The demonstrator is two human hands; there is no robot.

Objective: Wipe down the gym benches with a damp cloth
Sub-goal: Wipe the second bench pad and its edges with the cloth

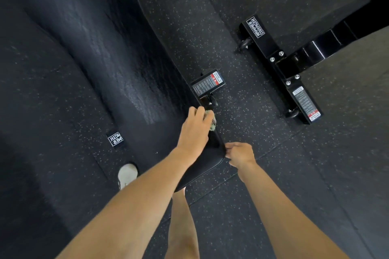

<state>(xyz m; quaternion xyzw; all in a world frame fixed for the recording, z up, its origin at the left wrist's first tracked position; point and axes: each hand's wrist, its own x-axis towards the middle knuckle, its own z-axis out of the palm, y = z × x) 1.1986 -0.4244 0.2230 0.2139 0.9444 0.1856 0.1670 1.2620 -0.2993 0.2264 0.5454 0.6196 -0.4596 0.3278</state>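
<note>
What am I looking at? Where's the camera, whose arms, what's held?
One picture, from a wide-angle camera worn on a person's head, looking down. No robot: both bare arms are the wearer's. The long black shape is a padded gym bench on speckled floor. The left hand holds a greenish cloth against the bench's edge. The right hand sits at the pad's near corner; whether it grips is unclear. At right is another bench's steel foot. The white shoe is the wearer's.
</note>
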